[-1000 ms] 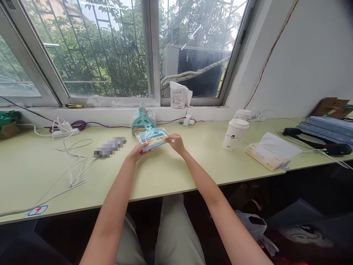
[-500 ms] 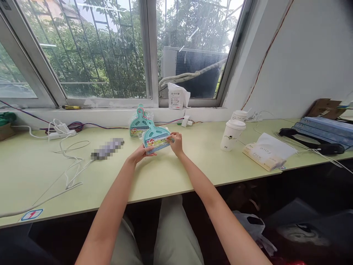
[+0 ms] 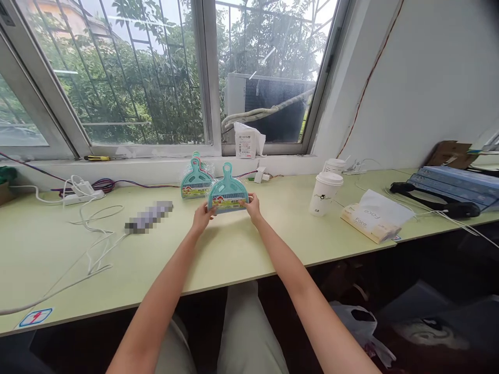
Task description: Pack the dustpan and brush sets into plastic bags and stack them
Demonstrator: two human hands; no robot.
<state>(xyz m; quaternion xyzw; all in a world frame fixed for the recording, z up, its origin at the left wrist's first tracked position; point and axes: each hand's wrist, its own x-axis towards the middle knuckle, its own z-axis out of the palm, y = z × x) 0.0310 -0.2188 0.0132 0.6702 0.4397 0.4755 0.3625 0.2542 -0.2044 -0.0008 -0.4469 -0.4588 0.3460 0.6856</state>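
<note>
A teal dustpan set (image 3: 227,192) with a colourful label and a dark brush stands upright above the pale green table (image 3: 156,270), its handle loop at the top. My left hand (image 3: 202,217) grips its lower left corner, and my right hand (image 3: 253,205) grips its lower right edge. Whether its base touches the table I cannot tell. Behind it on the left, a stack of similar dustpan sets (image 3: 194,179) in clear plastic wrap leans near the wall under the window.
To the right are a white lidded cup (image 3: 326,193), a second cup (image 3: 334,165), a tissue pack (image 3: 372,218) and a black headband-like object (image 3: 436,200). On the left lie a blurred-out device (image 3: 150,216), white cables and a power strip (image 3: 83,195). A yellow cutter (image 3: 96,158) rests on the sill.
The held dustpan set has turned from tilted to upright and shifted slightly right. My right hand has moved from its front to its right edge. The view has shifted slightly.
</note>
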